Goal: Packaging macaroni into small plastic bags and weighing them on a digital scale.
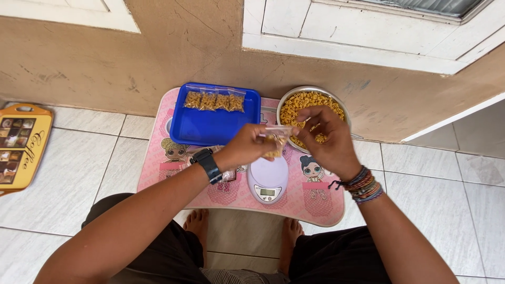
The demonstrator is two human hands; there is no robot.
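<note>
Left hand [246, 146] and right hand [325, 138] both pinching a small clear bag [274, 138] of yellow snacks, above a scale [268, 180] on the pink table [158, 158]. Far right, a metal bowl [310, 108] of snacks; far left, a blue tray [213, 126].

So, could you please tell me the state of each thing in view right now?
Small bag: held above the scale by both hands, partly filled.
Left hand: gripping the bag.
Right hand: pinching the bag's top.
Bowl: full of snacks.
Blue tray: holds four filled bags.
Scale: platform bare.
</note>
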